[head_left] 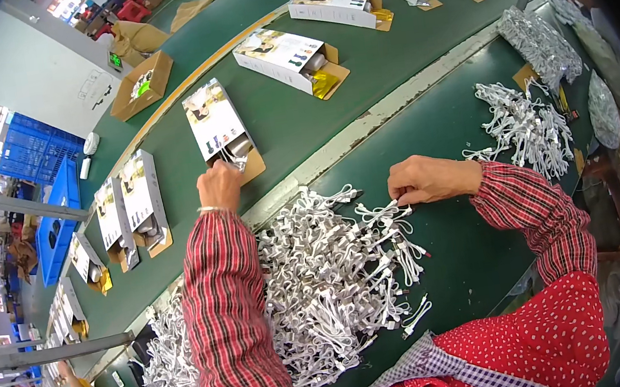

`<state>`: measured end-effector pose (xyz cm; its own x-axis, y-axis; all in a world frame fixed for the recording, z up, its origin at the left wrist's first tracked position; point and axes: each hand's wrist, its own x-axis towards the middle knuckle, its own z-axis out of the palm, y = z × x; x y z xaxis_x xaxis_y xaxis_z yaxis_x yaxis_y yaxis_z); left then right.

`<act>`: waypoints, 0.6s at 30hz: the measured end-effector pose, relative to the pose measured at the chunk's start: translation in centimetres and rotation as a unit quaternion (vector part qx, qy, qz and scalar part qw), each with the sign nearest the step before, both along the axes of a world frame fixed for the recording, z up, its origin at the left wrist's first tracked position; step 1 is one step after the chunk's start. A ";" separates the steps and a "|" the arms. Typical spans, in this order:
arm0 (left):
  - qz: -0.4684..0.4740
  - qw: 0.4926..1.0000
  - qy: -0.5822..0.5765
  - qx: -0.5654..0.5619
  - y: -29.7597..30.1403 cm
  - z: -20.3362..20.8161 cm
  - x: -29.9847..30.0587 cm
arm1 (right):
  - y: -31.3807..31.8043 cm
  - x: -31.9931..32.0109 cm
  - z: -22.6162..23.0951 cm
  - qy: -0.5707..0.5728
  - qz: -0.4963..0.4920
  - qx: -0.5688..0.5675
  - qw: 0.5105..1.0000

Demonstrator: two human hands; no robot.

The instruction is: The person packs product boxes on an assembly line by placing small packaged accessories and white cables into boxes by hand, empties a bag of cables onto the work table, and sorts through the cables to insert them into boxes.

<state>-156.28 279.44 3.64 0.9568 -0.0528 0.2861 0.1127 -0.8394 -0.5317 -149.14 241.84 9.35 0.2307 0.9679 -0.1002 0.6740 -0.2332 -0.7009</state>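
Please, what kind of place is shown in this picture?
Probably a factory packing line: open boxes lie in a row on a green belt, beside a table heaped with white cables.

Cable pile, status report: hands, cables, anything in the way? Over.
Left hand at open end of white carton. Right hand at upper-right edge of white cable pile. Plaid left sleeve blocks view of part.

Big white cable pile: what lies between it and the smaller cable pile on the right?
In the head view, the right hand lies between them, at the big pile's near-right edge, with green tabletop showing around it.
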 end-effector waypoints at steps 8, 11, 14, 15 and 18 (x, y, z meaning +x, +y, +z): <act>0.044 0.994 -0.010 -0.097 -0.1 0.9 -1.0 | 2.5 -1.7 0.8 0.018 -0.080 0.016 0.997; -0.050 0.954 0.013 -0.294 -1.2 1.4 -4.0 | 4.0 -2.0 1.8 0.154 -0.139 -0.065 0.976; -0.175 0.902 0.032 -0.392 -2.7 2.1 -5.9 | 6.5 -1.8 1.9 0.154 -0.196 0.021 0.968; -0.204 0.888 0.056 -0.407 -2.8 2.2 -6.3 | 7.6 -1.7 1.8 0.197 -0.212 0.039 0.956; -0.107 0.933 -0.037 -0.343 -1.8 1.5 -5.7 | 11.3 -1.8 1.5 0.202 -0.237 0.105 0.945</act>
<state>-162.01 277.65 5.14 0.9218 -0.0214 0.3871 -0.0821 -0.9866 0.1409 -150.93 253.12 10.90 0.6271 0.7736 -0.0904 0.1970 -0.2699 -0.9425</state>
